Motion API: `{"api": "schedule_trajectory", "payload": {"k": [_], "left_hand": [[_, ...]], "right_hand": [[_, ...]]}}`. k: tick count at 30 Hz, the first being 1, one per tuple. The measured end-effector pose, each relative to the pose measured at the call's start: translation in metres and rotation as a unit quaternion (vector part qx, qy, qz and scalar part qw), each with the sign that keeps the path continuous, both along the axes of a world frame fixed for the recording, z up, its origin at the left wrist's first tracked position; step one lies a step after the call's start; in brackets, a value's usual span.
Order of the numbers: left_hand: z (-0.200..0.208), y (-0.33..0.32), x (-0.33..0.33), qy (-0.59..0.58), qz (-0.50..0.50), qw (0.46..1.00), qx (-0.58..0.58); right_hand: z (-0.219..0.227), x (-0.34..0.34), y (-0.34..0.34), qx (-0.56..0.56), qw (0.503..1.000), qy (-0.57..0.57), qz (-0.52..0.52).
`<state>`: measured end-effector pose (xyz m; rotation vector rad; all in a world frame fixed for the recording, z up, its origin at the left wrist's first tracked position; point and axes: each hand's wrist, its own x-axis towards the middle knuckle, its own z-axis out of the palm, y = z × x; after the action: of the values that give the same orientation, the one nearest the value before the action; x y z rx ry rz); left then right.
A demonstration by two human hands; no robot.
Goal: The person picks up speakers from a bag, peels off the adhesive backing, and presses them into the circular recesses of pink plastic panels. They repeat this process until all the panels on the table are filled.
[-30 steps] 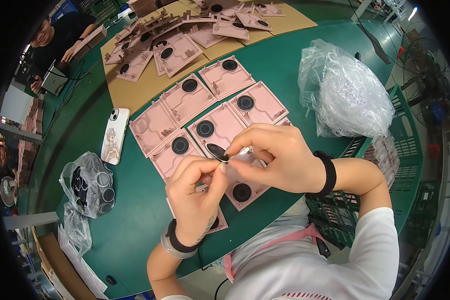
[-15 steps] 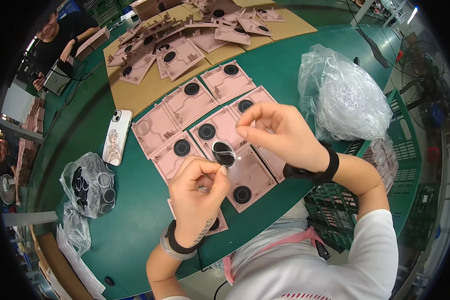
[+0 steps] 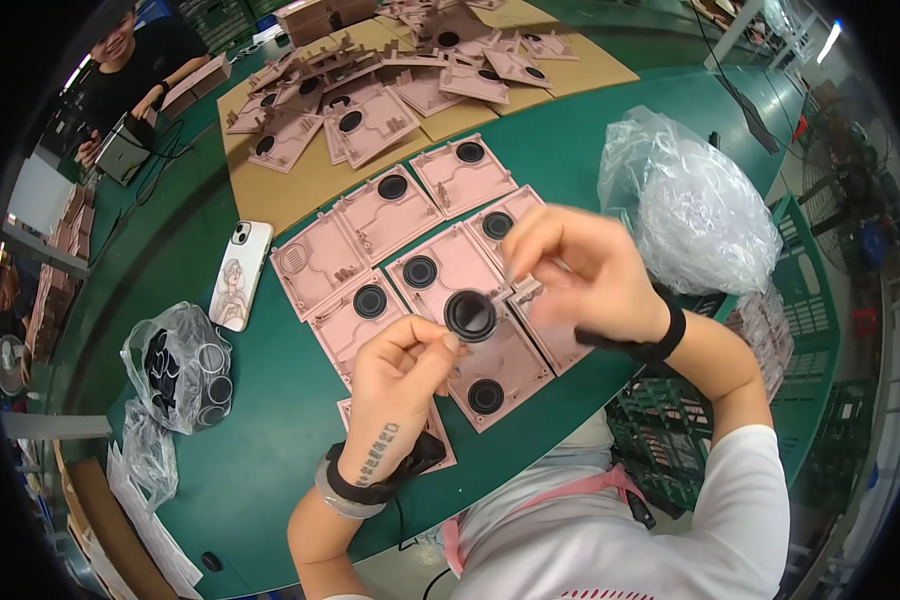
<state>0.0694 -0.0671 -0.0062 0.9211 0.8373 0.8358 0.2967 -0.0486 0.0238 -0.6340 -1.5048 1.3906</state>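
Observation:
My left hand [image 3: 402, 365] pinches the lower edge of a black round ring-shaped part [image 3: 471, 316] between thumb and fingertips, its dark glossy middle facing up. Just right of it is my right hand [image 3: 585, 265], smeared by motion, its fingers curled; whether it holds anything cannot be made out. Beneath both hands lie pink plastic panels [image 3: 505, 368] in rows, most with a black round part [image 3: 485, 396] set in them. One panel at the left [image 3: 315, 262] shows a bare slotted round grille. My left wrist partly covers the nearest panel.
Pink panels [image 3: 370, 125] are heaped on cardboard [image 3: 260, 190] at the back. A clear bag of rings [image 3: 185, 365] and a phone [image 3: 240, 275] lie left. At right are a large plastic bag [image 3: 690, 205] and green crates [image 3: 805, 300]. A person [image 3: 135, 75] sits far left.
The black round part has turned from tilted to facing up, still in my left hand. My right hand has moved slightly right and down, now blurred.

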Motion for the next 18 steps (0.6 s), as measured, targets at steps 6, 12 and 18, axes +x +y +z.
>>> {"api": "schedule_trajectory", "payload": {"k": [6, 12, 18], "left_hand": [[0.001, 0.003, -0.005, -0.039, -0.013, 0.999, -0.028], [0.006, 0.008, -0.024, 0.118, -0.02, 0.962, 0.245], [0.0, 0.031, -0.056, 0.554, 0.067, 0.704, 0.439]], "right_hand": [[-0.006, -0.016, -0.012, 0.389, 0.834, -0.364, -0.144], [-0.005, -0.019, -0.011, 0.263, 0.887, -0.337, -0.172], [0.014, -0.053, 0.031, -0.119, 0.941, -0.29, -0.126]]}}
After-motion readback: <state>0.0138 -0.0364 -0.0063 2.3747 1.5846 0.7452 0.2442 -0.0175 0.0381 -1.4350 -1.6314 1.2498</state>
